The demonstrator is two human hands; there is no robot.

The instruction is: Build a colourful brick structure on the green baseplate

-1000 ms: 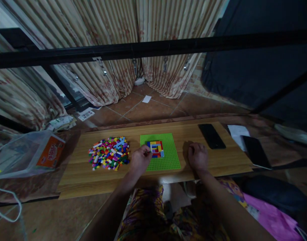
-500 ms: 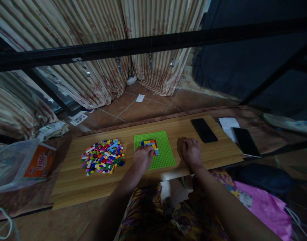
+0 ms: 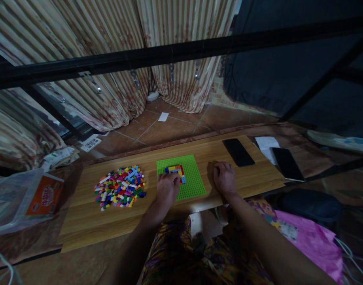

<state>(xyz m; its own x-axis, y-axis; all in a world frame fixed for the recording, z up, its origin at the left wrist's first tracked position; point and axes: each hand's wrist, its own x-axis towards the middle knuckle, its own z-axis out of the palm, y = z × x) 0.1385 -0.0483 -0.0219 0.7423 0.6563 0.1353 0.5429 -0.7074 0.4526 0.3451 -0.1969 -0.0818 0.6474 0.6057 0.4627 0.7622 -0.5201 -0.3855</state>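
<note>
A green studded baseplate [image 3: 194,174] lies on the wooden board, with several coloured toy bricks [image 3: 179,169] joined on it in red, yellow, blue and orange. Over the plate's left part, my left hand [image 3: 167,187] is closed, its fingertips at the near edge of those bricks. What the fingers hold, if anything, is hidden. My right hand [image 3: 224,177] rests on the wood to the right of the plate, fingers curled in; I see nothing in it. To the left is a spread pile of loose small bricks [image 3: 120,187] in many colours.
A black phone [image 3: 238,152] lies at the right of the wooden board [image 3: 83,213]. Beyond that end are a white paper [image 3: 266,145] and another dark flat device [image 3: 287,164]. A clear plastic bin [image 3: 15,213] stands left. A black bar [image 3: 169,55] crosses in front.
The view has shifted slightly, moving everything a little to the left. My left hand stays at the bricks with only a slight change; my right hand remains resting.
</note>
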